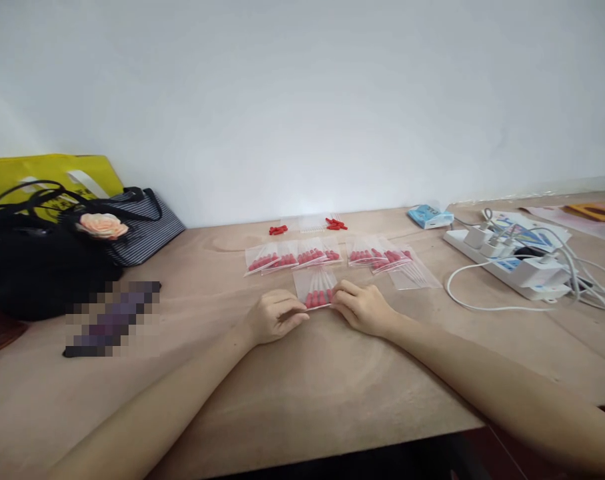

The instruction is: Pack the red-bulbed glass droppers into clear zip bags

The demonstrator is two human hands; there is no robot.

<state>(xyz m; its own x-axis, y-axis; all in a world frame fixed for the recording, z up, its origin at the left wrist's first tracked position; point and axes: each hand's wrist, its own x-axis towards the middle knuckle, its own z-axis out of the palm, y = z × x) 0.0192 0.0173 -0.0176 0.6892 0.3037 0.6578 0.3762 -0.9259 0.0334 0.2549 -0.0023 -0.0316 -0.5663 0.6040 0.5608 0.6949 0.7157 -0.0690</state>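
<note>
A clear plastic bag [302, 277] lies in front of me, holding several thin pale sticks with rounded red ends that look like droppers. At its near left corner my left hand [276, 317] is closed, thumb and fingers pinching the edge. On the near right corner my right hand [360, 307] grips the bag with bent fingers, covering part of that side. Just beyond, similar filled bags [297, 257] overlap in a row, and another group of bags [382, 255] fans out to the right.
Small red pieces [278, 230] and more red pieces [336, 224] lie near the wall, with pale sticks [312, 229] between. At right are a power strip [502, 270] with white cables and a blue tissue pack [430, 216]. Bags [147, 227] and a blurred dark object [113, 320] occupy the left.
</note>
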